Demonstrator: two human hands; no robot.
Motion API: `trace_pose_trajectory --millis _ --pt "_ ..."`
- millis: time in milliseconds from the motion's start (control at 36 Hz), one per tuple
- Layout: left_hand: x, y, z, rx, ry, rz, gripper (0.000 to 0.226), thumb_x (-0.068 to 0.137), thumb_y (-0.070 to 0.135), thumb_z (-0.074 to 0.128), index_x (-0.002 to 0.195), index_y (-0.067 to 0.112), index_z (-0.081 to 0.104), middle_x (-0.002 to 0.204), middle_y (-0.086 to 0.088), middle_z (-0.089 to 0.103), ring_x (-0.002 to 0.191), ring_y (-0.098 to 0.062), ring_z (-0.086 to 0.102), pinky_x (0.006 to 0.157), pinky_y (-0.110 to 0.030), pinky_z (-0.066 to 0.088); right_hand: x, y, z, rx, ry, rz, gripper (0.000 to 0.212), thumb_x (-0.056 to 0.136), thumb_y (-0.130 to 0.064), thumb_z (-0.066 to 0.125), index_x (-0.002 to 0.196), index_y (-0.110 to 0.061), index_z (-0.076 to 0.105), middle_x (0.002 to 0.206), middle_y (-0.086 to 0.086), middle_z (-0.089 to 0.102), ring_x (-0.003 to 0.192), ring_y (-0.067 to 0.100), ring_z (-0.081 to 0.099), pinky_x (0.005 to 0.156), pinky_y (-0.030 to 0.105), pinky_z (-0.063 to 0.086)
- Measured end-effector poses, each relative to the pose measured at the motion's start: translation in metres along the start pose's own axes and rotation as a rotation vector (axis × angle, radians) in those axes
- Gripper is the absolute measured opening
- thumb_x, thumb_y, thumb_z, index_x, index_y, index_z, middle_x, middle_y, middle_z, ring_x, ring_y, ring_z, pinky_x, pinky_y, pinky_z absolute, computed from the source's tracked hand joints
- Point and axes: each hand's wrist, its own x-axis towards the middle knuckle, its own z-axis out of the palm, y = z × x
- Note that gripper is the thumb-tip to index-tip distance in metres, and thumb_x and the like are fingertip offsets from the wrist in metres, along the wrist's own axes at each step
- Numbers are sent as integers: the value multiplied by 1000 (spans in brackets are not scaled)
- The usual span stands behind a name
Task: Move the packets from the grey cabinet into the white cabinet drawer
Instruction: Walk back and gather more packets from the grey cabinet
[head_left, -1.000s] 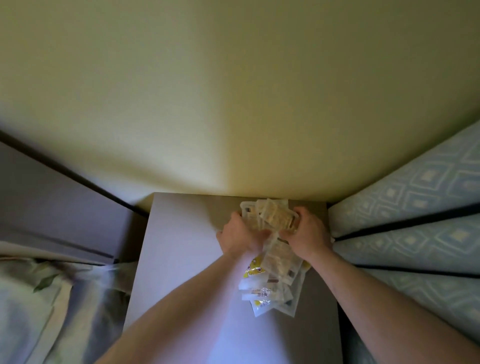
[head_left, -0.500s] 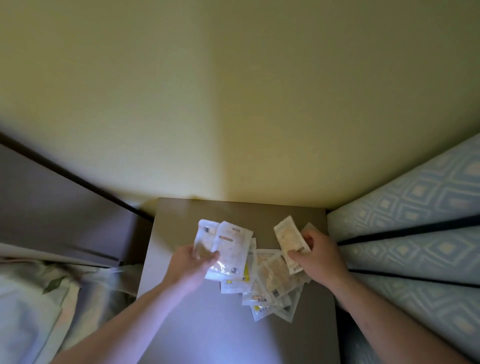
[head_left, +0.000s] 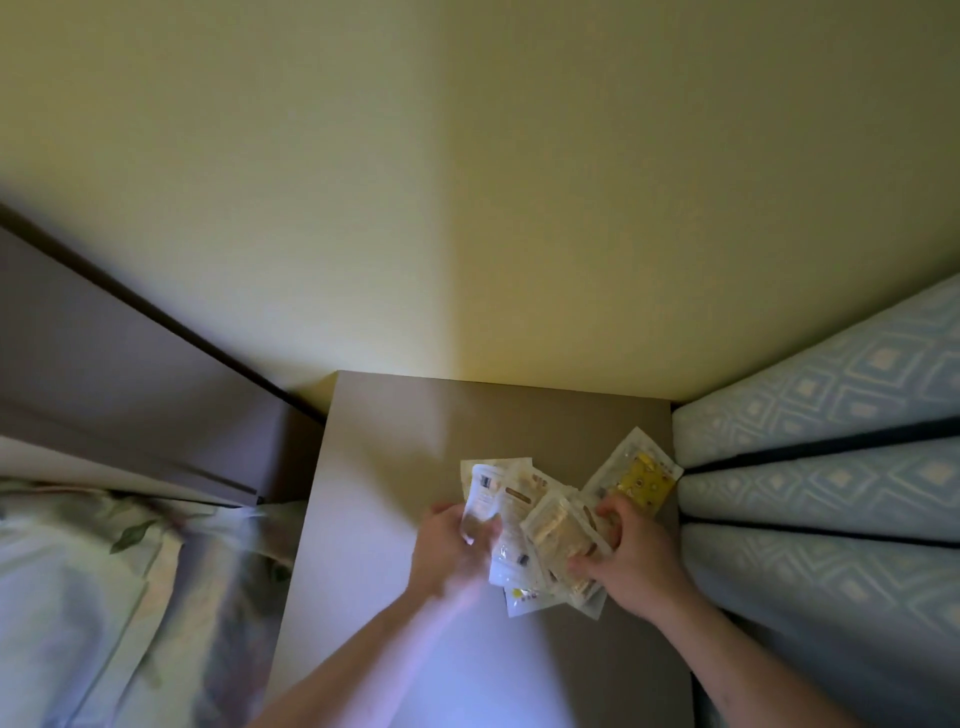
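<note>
here both hands close on the packets (head_left: 540, 525), a loose fan lying on the cabinet top (head_left: 395, 467) against the wall: the left hand (head_left: 452, 551) pinches the white ones, the right hand (head_left: 623, 556) grips the cream ones. best to square the fan into one stack before lifting, or the yellow packet (head_left: 641, 480) at the far edge may slip. the left hand is blurred; no drawer is in view.
</note>
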Motion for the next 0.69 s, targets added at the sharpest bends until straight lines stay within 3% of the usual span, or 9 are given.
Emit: trace_pose_trajectory --millis 83,222,389,444,528,611,694 --pt "2 1 3 -26 -44 -51 34 96 31 65 66 25 50 71 10 53 65 -14 51 55 -23 39 -5 -2 2 -78 46 -28 66 53 -50 92 104 -34 54 108 -12 53 99 13 57 87 39 53" --pt "2 -6 -3 -100 -63 -91 29 96 30 67 70 23 58 53 17 49 47 0 44 41 -12 31 -17 2 9 -114 117 -84 56 60 -50 90 102 -31 58 108 -11 48 97 13 52 85 35 52" --pt "-3 -14 -18 -192 -10 -117 31 92 37 71 72 19 56 65 8 55 56 -9 46 42 -13 33 -32 27 26 88 169 -73 41 65 -55 83 96 -36 63 89 -17 68 83 6 64 70 37 58" --pt "-7 -19 -24 -225 0 -131 28 92 38 71 75 18 61 66 9 59 58 -9 51 46 -16 36 -45 27 29 200 179 -43 31 71 -42 86 93 -36 66 86 -15 71 81 4 66 70 34 58" --pt "-13 -20 -30 -294 -21 -167 22 92 41 70 94 19 69 88 5 71 76 -11 60 60 -22 43 -60 30 37 352 184 30 21 77 -24 86 89 -27 69 81 -9 74 78 9 70 67 33 56" --pt "-17 -17 -31 -301 -20 -153 20 93 43 68 96 23 66 84 10 68 69 -5 57 55 -18 41 -70 33 44 545 224 101 19 80 -14 83 92 -19 70 84 -3 75 81 17 71 64 30 51" --pt "-12 -8 -28 -248 -22 -41 19 91 41 71 94 24 62 85 6 67 66 -6 56 49 -12 40 -80 31 48 690 298 184 22 83 -14 80 98 -21 65 91 -4 71 83 10 64 64 26 44"
